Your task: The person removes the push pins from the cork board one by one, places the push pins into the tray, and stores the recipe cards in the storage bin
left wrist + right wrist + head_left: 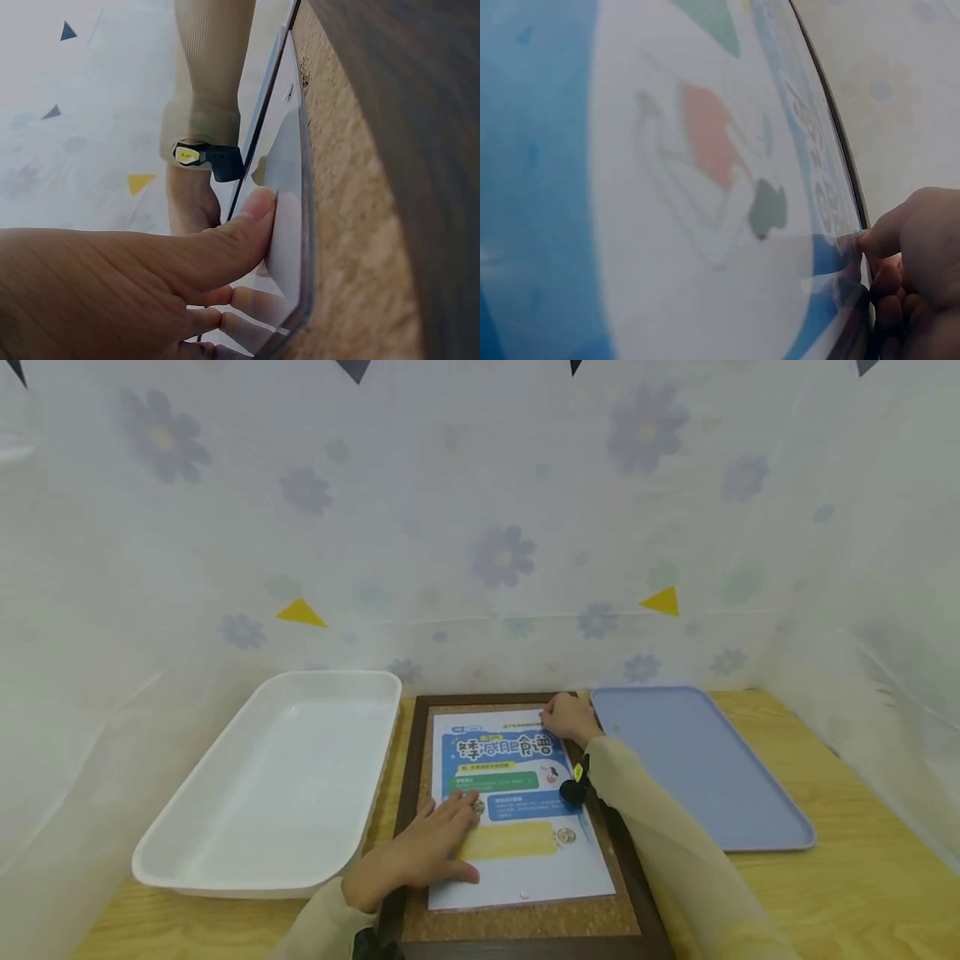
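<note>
A laminated poster with Chinese print in blue, green and yellow lies on a cork board with a dark wooden frame. My left hand rests on the poster's left part, fingers spread; in the left wrist view its thumb lies on the glossy sheet. At the poster's upper right corner is my right hand, its fingers curled. The right wrist view shows the thumb tip pressing at the sheet's edge, on a tiny light-blue piece mostly hidden by it. A small round spot shows near the bottom edge.
To the left of the board stands a deep white tray. A shallow lavender-blue tray lies on the right, partly behind my right forearm. Both are on a wood-grain table, with a flowered curtain hanging around it.
</note>
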A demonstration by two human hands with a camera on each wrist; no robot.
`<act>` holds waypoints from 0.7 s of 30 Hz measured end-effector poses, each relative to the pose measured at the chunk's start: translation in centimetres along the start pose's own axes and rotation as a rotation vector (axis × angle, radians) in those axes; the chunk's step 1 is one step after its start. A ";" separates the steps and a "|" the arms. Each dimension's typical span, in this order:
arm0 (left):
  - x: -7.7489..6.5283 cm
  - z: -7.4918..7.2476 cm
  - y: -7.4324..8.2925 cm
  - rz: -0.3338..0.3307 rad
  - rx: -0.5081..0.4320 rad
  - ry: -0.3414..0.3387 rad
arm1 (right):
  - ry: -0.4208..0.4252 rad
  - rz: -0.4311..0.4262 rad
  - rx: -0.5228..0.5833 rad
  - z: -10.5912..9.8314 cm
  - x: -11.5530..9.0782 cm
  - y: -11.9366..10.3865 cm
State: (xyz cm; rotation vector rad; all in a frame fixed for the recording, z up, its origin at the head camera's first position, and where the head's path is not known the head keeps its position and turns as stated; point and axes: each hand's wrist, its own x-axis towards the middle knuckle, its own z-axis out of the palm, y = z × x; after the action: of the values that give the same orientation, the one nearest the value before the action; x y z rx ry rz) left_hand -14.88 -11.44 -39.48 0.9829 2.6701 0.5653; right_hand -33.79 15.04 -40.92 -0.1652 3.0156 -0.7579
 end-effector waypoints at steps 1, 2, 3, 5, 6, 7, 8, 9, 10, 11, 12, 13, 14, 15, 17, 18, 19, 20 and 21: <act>0.0 0.0 0.0 0.000 -0.002 -0.001 | -0.002 0.003 0.007 0.1 0.0 0.1; 0.0 0.0 0.0 0.000 -0.005 -0.002 | -0.004 0.003 0.011 0.2 0.0 0.2; 0.0 0.0 0.1 0.000 -0.007 -0.003 | -0.007 0.005 0.018 0.3 -0.1 0.2; -0.1 0.0 0.1 0.000 -0.009 -0.004 | -0.013 0.010 0.035 0.4 -0.2 0.3; -0.1 0.0 0.1 0.001 -0.010 -0.005 | -0.015 0.016 0.041 0.5 -0.2 0.3; -0.1 0.0 0.1 0.000 -0.012 -0.007 | -0.013 0.020 0.047 0.5 -0.3 0.2; -0.1 0.0 0.1 -0.001 -0.013 -0.009 | -0.014 0.023 0.053 0.5 -0.3 0.1; -0.2 0.1 0.1 -0.002 -0.013 -0.010 | -0.013 0.023 0.058 0.6 -0.3 0.1; -0.2 0.1 0.0 -0.004 -0.012 -0.010 | -0.012 0.017 0.058 0.7 -0.3 0.0; -0.3 0.1 0.0 -0.006 -0.011 -0.010 | -0.007 0.013 0.057 0.7 -0.3 0.0; -0.3 0.1 0.0 -0.009 -0.011 -0.010 | -0.005 0.006 0.055 0.8 -0.3 -0.1; -0.4 0.1 0.0 -0.011 -0.009 -0.009 | -0.005 0.000 0.053 0.9 -0.3 -0.1; -0.4 0.1 -0.1 -0.012 -0.009 -0.007 | -0.006 -0.004 0.047 0.9 -0.3 -0.1; -0.4 0.1 -0.1 -0.014 -0.008 -0.006 | -0.005 -0.006 0.044 0.9 -0.3 -0.2; -0.4 0.1 -0.1 -0.013 -0.006 -0.002 | 0.000 -0.005 0.036 0.9 -0.3 -0.3; -0.4 0.1 -0.1 -0.012 -0.004 -0.001 | 0.001 -0.007 0.030 0.8 -0.3 -0.3; -0.3 0.1 -0.2 -0.011 -0.002 -0.001 | 0.000 -0.007 0.024 0.8 -0.3 -0.3; -0.3 0.1 -0.2 -0.011 -0.002 -0.001 | 0.000 -0.009 0.015 0.8 -0.2 -0.4; -0.3 0.1 -0.2 -0.011 0.002 -0.001 | 0.000 -0.010 0.011 0.8 -0.2 -0.4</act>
State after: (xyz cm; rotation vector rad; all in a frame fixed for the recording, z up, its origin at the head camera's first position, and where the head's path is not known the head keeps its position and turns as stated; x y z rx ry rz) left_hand -14.75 -11.70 -39.67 0.9683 2.6741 0.5606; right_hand -33.50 14.38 -41.42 -0.1807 3.0121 -0.7759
